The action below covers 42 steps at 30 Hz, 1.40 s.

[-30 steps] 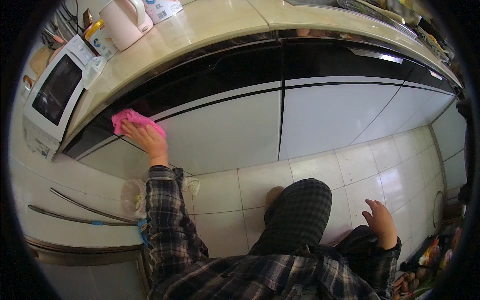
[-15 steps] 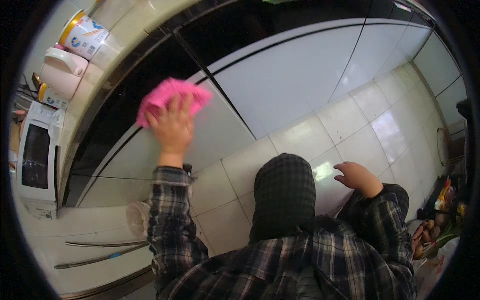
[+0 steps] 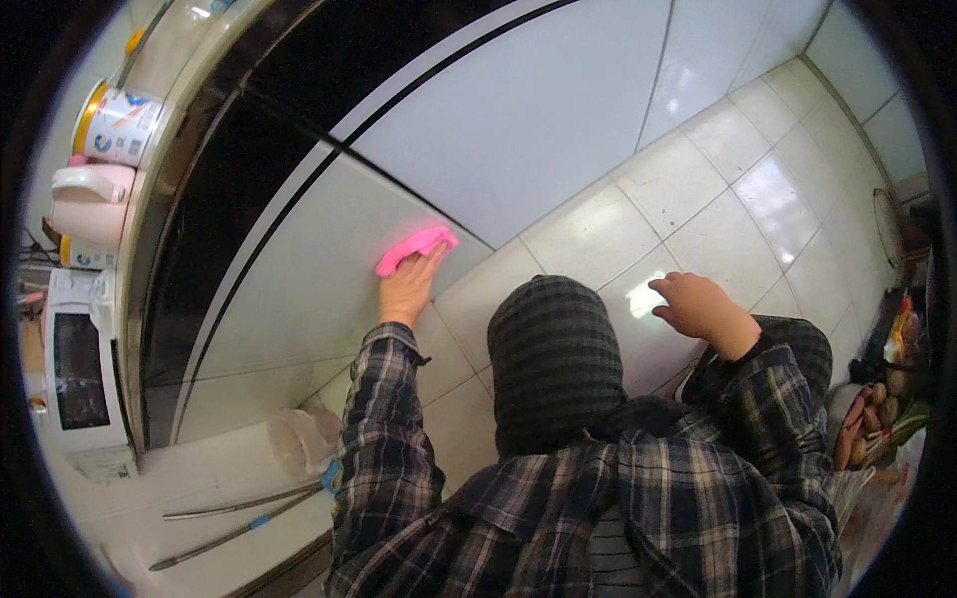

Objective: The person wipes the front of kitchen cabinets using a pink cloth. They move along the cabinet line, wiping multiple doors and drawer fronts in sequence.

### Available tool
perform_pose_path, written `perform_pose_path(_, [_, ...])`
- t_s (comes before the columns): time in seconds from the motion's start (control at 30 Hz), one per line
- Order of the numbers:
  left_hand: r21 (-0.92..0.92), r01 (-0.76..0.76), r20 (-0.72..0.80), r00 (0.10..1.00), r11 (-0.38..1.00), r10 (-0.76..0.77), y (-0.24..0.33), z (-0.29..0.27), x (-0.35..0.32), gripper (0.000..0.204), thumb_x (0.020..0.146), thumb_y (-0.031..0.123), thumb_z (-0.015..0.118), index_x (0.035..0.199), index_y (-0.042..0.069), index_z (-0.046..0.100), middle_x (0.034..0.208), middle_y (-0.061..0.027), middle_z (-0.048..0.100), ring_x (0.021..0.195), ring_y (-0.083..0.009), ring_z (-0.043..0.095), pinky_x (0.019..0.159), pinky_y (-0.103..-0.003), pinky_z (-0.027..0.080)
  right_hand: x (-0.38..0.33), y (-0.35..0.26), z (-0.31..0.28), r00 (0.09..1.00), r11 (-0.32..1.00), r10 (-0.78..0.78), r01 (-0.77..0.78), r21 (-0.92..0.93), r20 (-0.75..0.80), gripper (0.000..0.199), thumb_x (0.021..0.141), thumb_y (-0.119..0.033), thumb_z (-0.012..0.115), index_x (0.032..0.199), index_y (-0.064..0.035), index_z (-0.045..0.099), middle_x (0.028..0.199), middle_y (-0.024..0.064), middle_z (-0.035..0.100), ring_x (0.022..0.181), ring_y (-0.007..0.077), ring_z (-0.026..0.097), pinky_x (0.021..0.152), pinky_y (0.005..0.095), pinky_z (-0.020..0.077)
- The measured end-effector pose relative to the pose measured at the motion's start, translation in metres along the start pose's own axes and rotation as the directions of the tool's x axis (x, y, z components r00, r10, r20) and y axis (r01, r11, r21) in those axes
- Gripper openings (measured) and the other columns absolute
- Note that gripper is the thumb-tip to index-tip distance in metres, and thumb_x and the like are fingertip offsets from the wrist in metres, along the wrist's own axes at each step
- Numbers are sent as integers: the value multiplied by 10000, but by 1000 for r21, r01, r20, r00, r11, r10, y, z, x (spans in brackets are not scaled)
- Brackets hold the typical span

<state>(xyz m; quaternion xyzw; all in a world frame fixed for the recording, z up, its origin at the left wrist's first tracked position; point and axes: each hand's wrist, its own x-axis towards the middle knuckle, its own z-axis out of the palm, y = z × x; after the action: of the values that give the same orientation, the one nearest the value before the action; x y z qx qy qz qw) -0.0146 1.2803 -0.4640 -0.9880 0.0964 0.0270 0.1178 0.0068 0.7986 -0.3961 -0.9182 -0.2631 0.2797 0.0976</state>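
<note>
My left hand (image 3: 405, 289) is closed on a bright pink cloth (image 3: 417, 249), pressing it against the white cabinet door (image 3: 309, 264) near its lower corner by the floor. Part of the cloth is hidden beneath my fingers. Over by my right knee, my right hand (image 3: 690, 304) hangs above the tiled floor (image 3: 638, 234) with nothing in it, its fingers apart and slightly bent. A plaid sleeve covers each forearm.
On the counter at left stand a white microwave (image 3: 82, 369), a pale pink kettle (image 3: 95, 204) and a white tin (image 3: 120, 125). A translucent bin (image 3: 299, 444) is at lower left beside long thin rods (image 3: 234, 528). Vegetables (image 3: 869, 424) fill a container at far right.
My left hand has brought the pink cloth down and to the right, from the cabinet's black upper band to the door's lower corner. My right hand remains empty over the floor.
</note>
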Motion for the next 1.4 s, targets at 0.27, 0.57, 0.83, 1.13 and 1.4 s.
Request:
perform_pose_path(0.27, [313, 143, -294, 955, 939, -47, -33, -87, 7, 542, 895, 270, 524, 1429, 306, 436, 1359, 53, 518, 1213, -222, 490, 1000, -508, 373, -12, -2, -12, 995, 998, -55, 57, 19, -77, 327, 853, -273, 681, 1096, -71, 599, 954, 152, 626, 902, 360, 621, 752, 462, 524])
perform_pose_path(0.57, [346, 273, -598, 801, 898, -13, -16, -74, 43, 604, 886, 322, 538, 1470, 307, 386, 1523, 23, 356, 1339, -300, 358, 1023, -687, 185, -8, -7, -19, 999, 1000, 25, -25, 4, 38, 414, 861, -242, 666, 1226, -65, 582, 1085, 148, 630, 1004, 346, 602, 838, 433, 504])
perform_pose_path(0.83, [147, -157, -134, 975, 977, 177, 16, -2, 28, 584, 902, 209, 522, 1463, 308, 391, 1429, 106, 469, 1260, -140, 473, 1039, -371, 352, -4, -5, -18, 999, 1000, 8, -7, -16, 54, 398, 880, -239, 649, 1235, -71, 584, 1083, 137, 635, 1000, 343, 608, 840, 432, 506])
perform_pose_path(1.13, [279, 465, -656, 731, 840, -187, -80, -68, -50, 556, 941, 308, 466, 1481, 239, 356, 1478, -93, 393, 1404, -317, 281, 1136, -510, 199, -13, 4, -22, 999, 998, -25, 27, 56, -41, 404, 879, -229, 643, 1239, -61, 572, 1106, 175, 616, 1014, 379, 585, 859, 451, 489])
perform_pose_path(1.4, [-676, 645, -605, -211, 356, -768, -95, -95, -52, 626, 1034, 347, 199, 1514, -31, 63, 1587, -245, -20, 1462, -429, -57, 1167, -545, -25, -5, 42, -16, 998, 995, -69, 70, 65, -11, 411, 867, -243, 656, 1220, -46, 583, 1100, 194, 625, 1024, 390, 585, 868, 464, 485])
